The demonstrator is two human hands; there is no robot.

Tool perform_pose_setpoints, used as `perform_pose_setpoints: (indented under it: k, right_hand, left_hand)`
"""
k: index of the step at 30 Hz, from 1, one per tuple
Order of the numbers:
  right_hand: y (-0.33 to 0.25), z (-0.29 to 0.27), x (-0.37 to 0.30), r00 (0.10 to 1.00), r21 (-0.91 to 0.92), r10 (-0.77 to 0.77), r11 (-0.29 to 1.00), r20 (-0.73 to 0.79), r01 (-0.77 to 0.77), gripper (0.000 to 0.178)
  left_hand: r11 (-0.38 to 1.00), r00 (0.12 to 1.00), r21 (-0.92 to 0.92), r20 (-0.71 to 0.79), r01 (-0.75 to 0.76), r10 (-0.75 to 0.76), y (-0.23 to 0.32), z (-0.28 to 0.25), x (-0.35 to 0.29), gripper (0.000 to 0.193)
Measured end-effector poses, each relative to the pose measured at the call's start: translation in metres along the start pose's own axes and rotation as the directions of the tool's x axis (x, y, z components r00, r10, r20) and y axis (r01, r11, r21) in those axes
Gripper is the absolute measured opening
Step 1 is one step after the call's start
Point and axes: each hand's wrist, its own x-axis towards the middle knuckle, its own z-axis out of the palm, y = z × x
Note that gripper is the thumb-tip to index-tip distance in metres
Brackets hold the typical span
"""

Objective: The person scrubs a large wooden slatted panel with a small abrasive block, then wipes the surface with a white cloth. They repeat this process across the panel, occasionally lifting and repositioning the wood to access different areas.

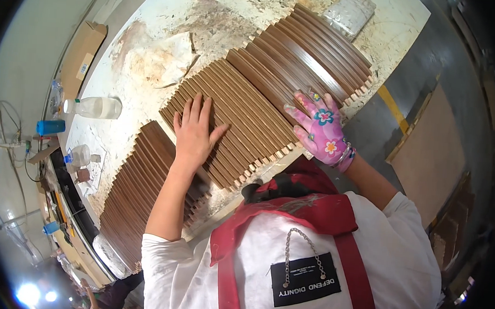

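Observation:
My bare left hand (195,133) lies flat with spread fingers on a row of lighter brown wooden strips (244,117), packed side by side. My right hand (324,128), in a pink flowered glove, rests with its fingers apart at the near edge of a glossy darker brown row of strips (299,55). That row adjoins the lighter one on its right. Another dark brown row of strips (144,182) lies to the left, partly hidden under my left forearm. Pale, stepped ends show along the edges of the rows. Neither hand grips anything.
The stained white table (221,25) carries a crumpled cloth (165,59), a clear bottle (94,107), a smaller bottle (80,157) and a plastic-wrapped packet (349,13). A cardboard box (83,59) stands at the left edge. A brown board (429,143) leans at right. Another person's arm (88,295) shows lower left.

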Motion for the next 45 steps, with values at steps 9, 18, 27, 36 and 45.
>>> perform_pose_setpoints:
  k: [9,18,27,36,45]
  right_hand:
    - [-0.004,-0.002,0.004,0.999,-0.044,0.000,0.999,0.037,0.002,0.050]
    - [-0.003,-0.001,0.000,1.000,-0.095,-0.003,0.995,0.029,0.005,0.048]
    - [0.000,0.003,-0.001,0.999,-0.123,0.002,0.992,0.044,0.003,0.049]
    - [-0.038,-0.029,0.004,0.997,-0.045,-0.046,0.998,0.065,0.049,0.067]
    - [-0.055,0.026,-0.005,0.943,0.135,-0.272,0.959,0.190,0.249,0.076]
  left_hand:
    - [0.980,0.967,-0.043,-0.177,-0.193,0.182,0.048,0.033,0.089,0.077]
    - [0.994,0.912,-0.107,-0.406,0.011,-0.053,-0.048,0.022,0.089,0.058]
    - [0.987,0.994,-0.121,-0.029,0.101,-0.106,-0.073,0.019,0.079,0.060]
    - [0.977,0.979,-0.207,-0.201,-0.056,0.014,-0.043,0.015,0.124,0.058]
    - [0.987,0.998,-0.156,0.067,0.027,-0.017,-0.035,0.017,0.140,0.063]
